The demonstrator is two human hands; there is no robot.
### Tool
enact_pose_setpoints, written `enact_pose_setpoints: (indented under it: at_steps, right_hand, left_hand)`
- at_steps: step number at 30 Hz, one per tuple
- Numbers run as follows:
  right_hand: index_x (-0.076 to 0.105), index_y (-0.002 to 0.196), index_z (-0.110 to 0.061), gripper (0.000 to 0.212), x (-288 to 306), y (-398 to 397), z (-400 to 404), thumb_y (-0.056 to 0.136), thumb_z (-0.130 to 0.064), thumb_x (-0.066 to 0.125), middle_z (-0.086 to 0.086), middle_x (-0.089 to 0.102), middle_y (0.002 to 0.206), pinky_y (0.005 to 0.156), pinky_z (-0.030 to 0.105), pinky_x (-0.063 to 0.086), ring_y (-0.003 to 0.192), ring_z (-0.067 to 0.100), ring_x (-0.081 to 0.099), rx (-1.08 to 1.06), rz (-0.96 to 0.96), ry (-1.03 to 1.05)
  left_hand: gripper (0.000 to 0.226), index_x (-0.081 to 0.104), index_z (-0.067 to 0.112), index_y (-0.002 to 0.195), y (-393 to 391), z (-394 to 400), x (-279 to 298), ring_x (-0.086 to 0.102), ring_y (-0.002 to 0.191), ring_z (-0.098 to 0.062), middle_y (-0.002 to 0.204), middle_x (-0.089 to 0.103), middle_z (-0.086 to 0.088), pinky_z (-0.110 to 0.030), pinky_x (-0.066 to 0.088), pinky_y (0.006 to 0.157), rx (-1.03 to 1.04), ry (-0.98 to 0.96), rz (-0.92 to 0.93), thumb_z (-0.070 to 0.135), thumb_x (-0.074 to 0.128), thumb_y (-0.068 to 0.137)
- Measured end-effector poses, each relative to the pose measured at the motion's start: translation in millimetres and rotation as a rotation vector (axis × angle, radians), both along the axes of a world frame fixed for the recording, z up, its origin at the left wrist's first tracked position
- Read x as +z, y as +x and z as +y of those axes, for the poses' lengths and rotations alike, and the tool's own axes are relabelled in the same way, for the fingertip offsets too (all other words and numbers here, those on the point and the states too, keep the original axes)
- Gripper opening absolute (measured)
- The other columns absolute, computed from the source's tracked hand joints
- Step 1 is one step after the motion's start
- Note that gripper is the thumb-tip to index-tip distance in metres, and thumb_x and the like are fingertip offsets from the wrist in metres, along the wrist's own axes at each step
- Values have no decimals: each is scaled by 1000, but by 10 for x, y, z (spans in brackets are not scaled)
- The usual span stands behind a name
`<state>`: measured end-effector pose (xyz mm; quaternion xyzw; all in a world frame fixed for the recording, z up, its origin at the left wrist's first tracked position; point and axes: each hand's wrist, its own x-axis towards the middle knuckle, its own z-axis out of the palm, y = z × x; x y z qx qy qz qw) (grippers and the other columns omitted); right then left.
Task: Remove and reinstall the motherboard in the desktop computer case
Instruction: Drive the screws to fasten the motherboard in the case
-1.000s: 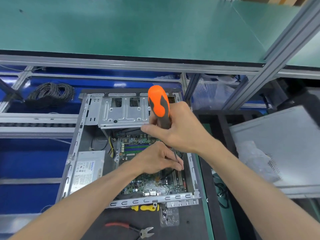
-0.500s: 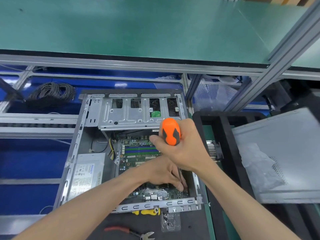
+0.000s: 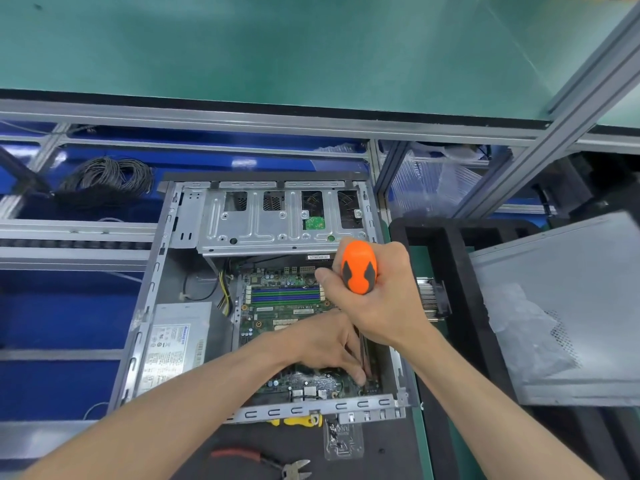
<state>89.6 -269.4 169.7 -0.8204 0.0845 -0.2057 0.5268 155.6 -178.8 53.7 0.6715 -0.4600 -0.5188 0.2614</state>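
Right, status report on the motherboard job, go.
Right hand grips screwdriver, tip down at motherboard near corner. Left hand steadies shaft. Nothing blocking.

Both bare forearms reach forward from the lower edge of the view and converge toward the middle; the right hand [image 3: 377,299] sits higher, its fingers and thumb curled round the orange-and-black handle of a screwdriver [image 3: 359,267] held nearly upright, wrist bent downward; the left hand [image 3: 325,344] lies lower and just beside it, palm down, its fingers [image 3: 356,370] stretched forward and downward alongside the shaft near its tip; whether they pinch the shaft cannot be told; the two hands nearly touch.
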Motion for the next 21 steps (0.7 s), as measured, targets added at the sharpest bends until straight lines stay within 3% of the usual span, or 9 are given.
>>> enact_pose_setpoints:
  at_steps: [10,12,14,18,21]
  right_hand:
    - [44,56,6,42,-14,-34,-13,81,-14,70,8,31,45,46,25,24,45,21,27,-29,-23,-3]
    - [44,56,7,42,-20,-47,-19,81,-13,70,9,32,45,46,25,24,45,22,28,-24,-32,6]
    - [44,56,8,41,-32,-56,-22,81,-13,70,10,33,45,45,29,26,44,23,29,-3,-30,15]
    - [52,67,1,30,26,-98,-35,81,-13,75,10,42,48,46,32,33,43,22,38,33,-52,-28]
    - [59,92,-6,24,184,-112,-61,85,-18,78,6,54,57,51,32,43,48,22,51,52,-175,-209]
  left_hand:
    - [25,81,17,92,-6,20,-24,66,93,-35,92,76,-10,-54,55,84,0,-17,21,35,85,75]
    - [28,80,20,92,-9,21,-45,67,89,-27,91,75,-3,-46,59,79,24,7,12,39,86,72]
    - [24,79,21,87,-11,23,-59,63,80,-9,84,74,10,-28,57,71,34,-14,-13,38,87,71]
    - [18,81,20,91,-34,31,-38,64,90,-14,92,76,5,-32,52,81,-4,-34,-22,33,84,78]
    - [11,81,21,87,-45,22,-30,64,75,-6,78,74,12,-17,50,63,-19,-47,-45,30,81,82]
